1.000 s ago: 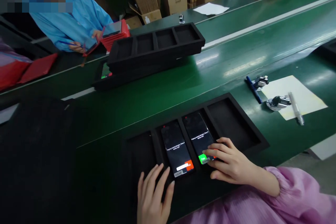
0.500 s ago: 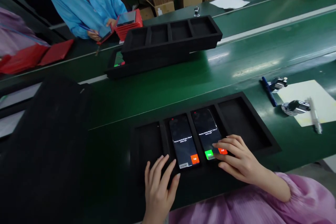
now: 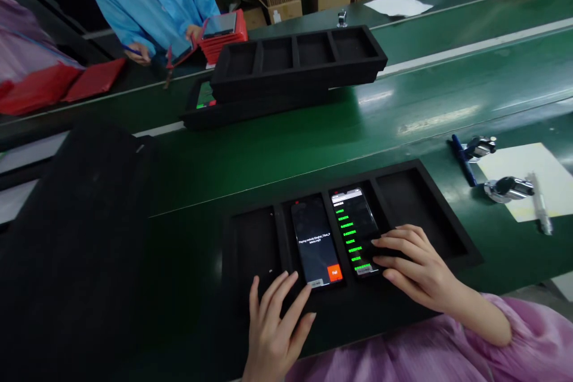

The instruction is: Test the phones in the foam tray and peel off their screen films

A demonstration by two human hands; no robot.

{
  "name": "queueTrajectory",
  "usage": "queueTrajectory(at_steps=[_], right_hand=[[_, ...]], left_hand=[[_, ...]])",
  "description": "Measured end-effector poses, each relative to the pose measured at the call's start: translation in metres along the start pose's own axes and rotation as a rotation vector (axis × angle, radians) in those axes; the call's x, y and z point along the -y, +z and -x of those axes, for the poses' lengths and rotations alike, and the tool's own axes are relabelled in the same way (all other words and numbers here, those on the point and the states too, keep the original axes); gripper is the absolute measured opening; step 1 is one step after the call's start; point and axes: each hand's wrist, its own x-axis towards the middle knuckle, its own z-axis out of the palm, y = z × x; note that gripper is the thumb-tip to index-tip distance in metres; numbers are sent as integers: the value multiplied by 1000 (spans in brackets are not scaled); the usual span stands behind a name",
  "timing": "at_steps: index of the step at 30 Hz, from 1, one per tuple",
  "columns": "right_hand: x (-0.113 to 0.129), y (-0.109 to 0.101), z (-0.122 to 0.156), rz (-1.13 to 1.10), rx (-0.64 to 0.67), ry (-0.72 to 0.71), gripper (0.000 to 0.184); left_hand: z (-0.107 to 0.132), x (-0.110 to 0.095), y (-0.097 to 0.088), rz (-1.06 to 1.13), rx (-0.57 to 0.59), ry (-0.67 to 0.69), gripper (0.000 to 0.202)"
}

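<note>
Two smartphones lie face up in the middle compartments of a black foam tray. The left smartphone has a dark screen with white text and a red "Fail" button. On the right smartphone a list of green lines is lit. My right hand hovers at that phone's lower right edge, fingers apart; whether a fingertip touches it I cannot tell. Spread over the tray's near left edge, my left hand has its index fingertip by the left phone's bottom corner. Neither hand holds anything.
Across the green bench, stacked black trays stand before a person in blue with red pouches. A large black stack is at the left. Pens, metal clamps and paper lie at the right.
The right phone's screen has switched from playing-melody text with green and red buttons to a list of green lines. My right hand has drawn slightly right, off the button area.
</note>
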Motion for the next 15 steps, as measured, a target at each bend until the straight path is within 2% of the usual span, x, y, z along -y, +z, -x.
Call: queueTrajectory(at_steps=[3, 8, 15], right_hand=[[-2, 2, 1, 1, 1, 10, 21], [-2, 7, 3, 2, 18, 28, 21], [-6, 9, 4, 27, -22, 8, 18]], left_hand=[[-1, -1, 1, 17, -6, -6, 26], [-2, -5, 4, 48, -45, -97, 26], [4, 4, 6, -43, 42, -2, 31]])
